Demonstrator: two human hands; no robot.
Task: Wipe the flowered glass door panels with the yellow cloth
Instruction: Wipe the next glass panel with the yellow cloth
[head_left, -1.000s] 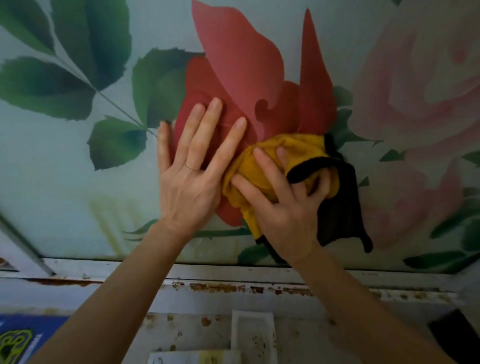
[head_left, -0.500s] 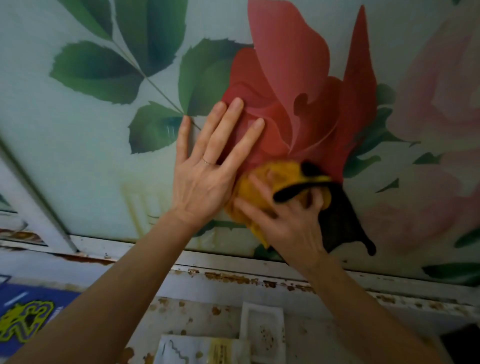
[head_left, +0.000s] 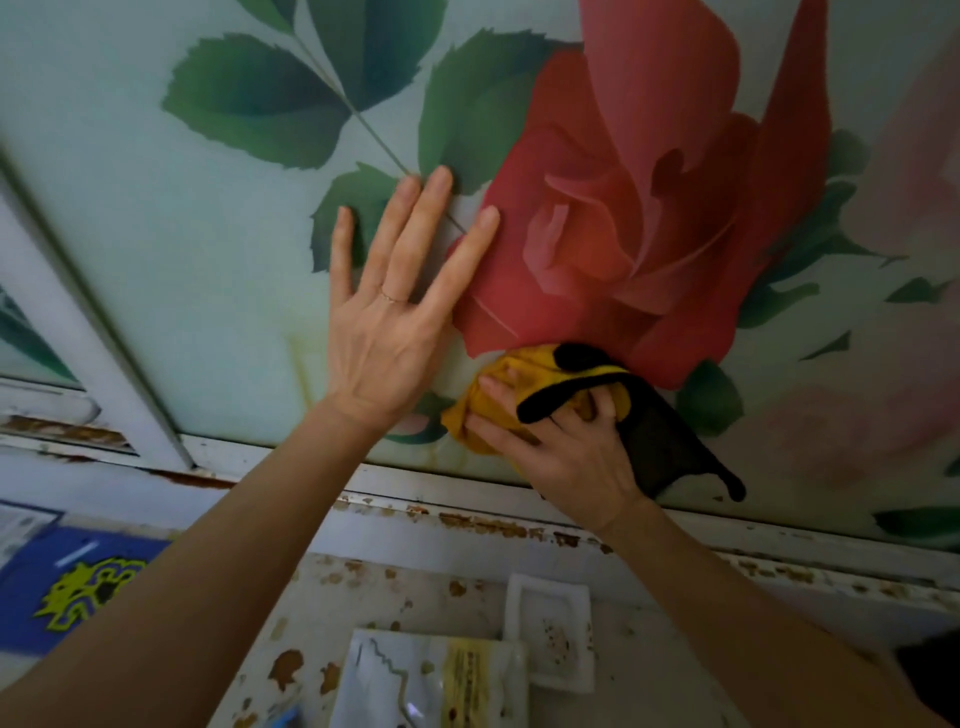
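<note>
Single head-worn wide-angle view, very close to the flowered glass door panel (head_left: 208, 291), facing it and tilted. The panel fills the upper frame, the rusty bottom frame rail (head_left: 467, 514) crosses below it, and the spotted surface (head_left: 415, 603) lies at the bottom edge.

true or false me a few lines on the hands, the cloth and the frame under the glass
1. The left hand lies flat, fingers straight, on the flowered glass door panel. True.
2. The right hand grips the crumpled yellow cloth with black trim. True.
3. The cloth covers the top of the printed red rose. False: it sits at the rose's lower edge.
4. The left hand holds a spray bottle. False: it holds nothing.
5. The white painted frame below the glass shows rust spots. True.
</note>
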